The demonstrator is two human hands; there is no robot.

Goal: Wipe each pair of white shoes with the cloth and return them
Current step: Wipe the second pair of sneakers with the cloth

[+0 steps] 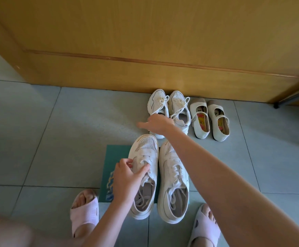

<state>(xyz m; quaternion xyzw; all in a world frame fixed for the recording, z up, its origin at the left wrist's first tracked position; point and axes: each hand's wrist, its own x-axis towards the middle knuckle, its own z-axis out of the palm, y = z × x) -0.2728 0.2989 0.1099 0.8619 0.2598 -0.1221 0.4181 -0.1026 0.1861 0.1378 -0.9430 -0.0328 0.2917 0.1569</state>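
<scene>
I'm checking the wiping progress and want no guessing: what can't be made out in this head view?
All in the head view:
- Right hand: its back hides the fingers, so its grip on the small sneakers is unclear.
- Teal cloth: mostly covered by the large sneakers and left hand.
- Heel label: too small to read.

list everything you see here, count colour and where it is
large sneakers: 2, white, on the teal cloth between the feet
small sneakers: 2, white, by the wooden cabinet
strap shoes: 2, cream with beige toes, right of the small sneakers
teal cloth: 1, teal with blue pattern, under the large sneakers
wooden cabinet: 1, yellow-brown, behind the shoes
tile floor: grey, under everything
slippers: 2, pink, on the feet
left hand: grips one of the large sneakers at its laces
right hand: over the small sneakers' heels, grip unclear
</scene>
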